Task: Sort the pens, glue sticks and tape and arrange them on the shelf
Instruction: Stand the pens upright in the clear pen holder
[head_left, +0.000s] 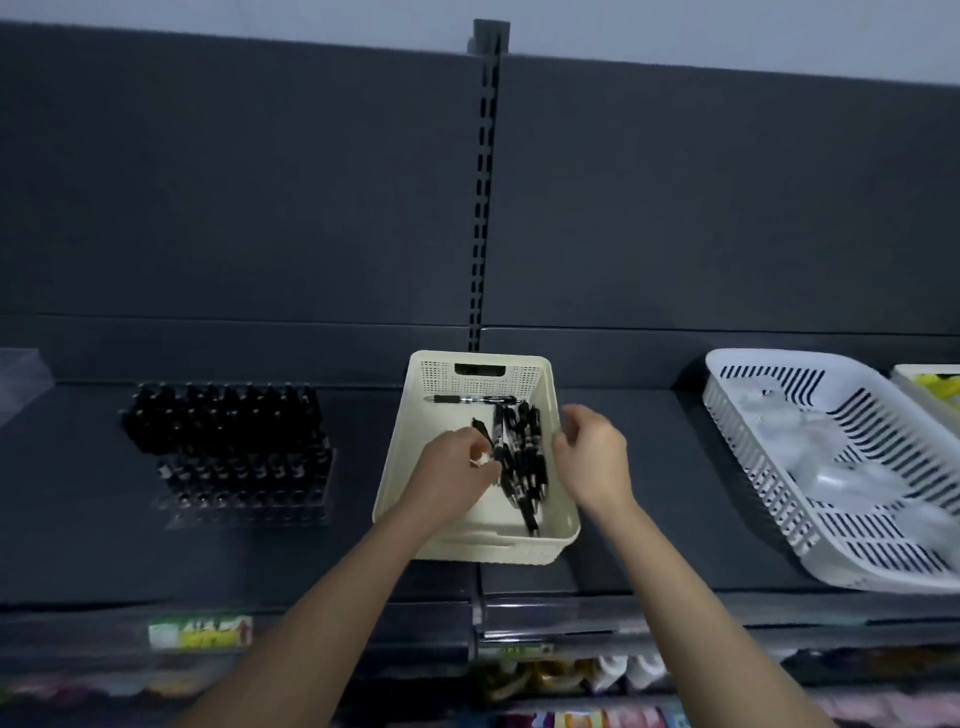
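Left hand (457, 465) first: its fingers are curled and pinch one black pen (480, 430), whose end sticks up past my knuckles. A small white bit shows at my fingertips, and I cannot tell what it is. Right hand (595, 457) hovers at the right rim of the cream basket (431, 374), fingers loosely bent and holding nothing.

Between my two hands lies the pile of loose pens (524, 457), on the right side of the basket floor. Their long axes run from me toward the back of the shelf (78, 493), tilted slightly. One more, the crosswise pen (467, 399), lies along the far wall.

What matters for the coming move is the pen rack (228, 441), where black pens already stand upright in rows. It sits on the shelf to the left, well apart from the basket, so my left hand is the nearer one. I judge the held pen should travel left and be turned upright to drop in.

A white basket (753, 415) stands to the right; its contents are too blurred to name.
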